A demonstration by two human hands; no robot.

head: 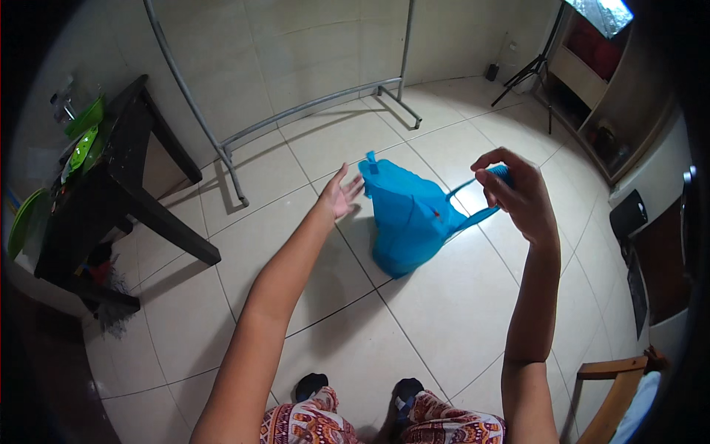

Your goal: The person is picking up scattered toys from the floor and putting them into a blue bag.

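A blue fabric bag (407,213) with loop handles hangs or rests before me, above the tiled floor; whether its base touches the tiles I cannot tell. My right hand (513,191) grips one pair of its handles and pulls them out to the right. On the other side, my left hand (341,197) has its fingers spread, close to the bag's left edge and a short handle loop there, holding nothing. The bag looks partly filled out, but its inside is hidden.
A dark wooden table (127,166) with green plastic dishes (86,119) stands at left. Ahead is a grey metal rack frame (310,105) by the wall. A black tripod (530,72) and a wooden cabinet (593,105) stand far right; a wooden chair (613,369) is near right.
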